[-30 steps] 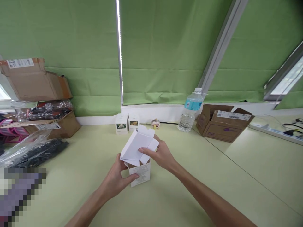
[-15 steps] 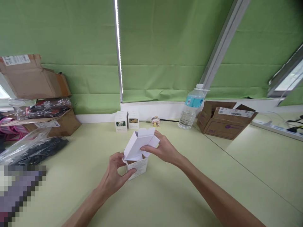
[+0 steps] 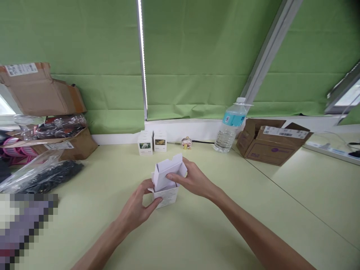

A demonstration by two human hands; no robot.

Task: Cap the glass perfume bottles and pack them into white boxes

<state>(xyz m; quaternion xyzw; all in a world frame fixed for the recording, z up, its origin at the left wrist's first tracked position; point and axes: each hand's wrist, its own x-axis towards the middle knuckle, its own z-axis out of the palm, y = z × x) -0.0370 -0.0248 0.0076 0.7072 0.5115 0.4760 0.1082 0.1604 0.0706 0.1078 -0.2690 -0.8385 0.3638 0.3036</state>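
A small white carton point(image 3: 168, 196) with fine print on its side stands on the pale green table point(image 3: 197, 232). My left hand point(image 3: 137, 208) grips its left side, thumb on the front. A folded white card insert point(image 3: 167, 173) sticks up out of the carton's open top, partly inside. My right hand point(image 3: 191, 180) pinches that insert from the right, fingers curled round it.
Two small printed boxes point(image 3: 152, 142) and a tiny round ornament point(image 3: 186, 143) stand by the back wall. A water bottle point(image 3: 230, 125) and a brown cardboard box point(image 3: 271, 144) are to the right. At the left lie open cardboard boxes point(image 3: 42, 112) and plastic bags point(image 3: 42, 172).
The white insert has gone lower into the carton, pushed down by my right hand. My left hand has stayed on the carton's side.
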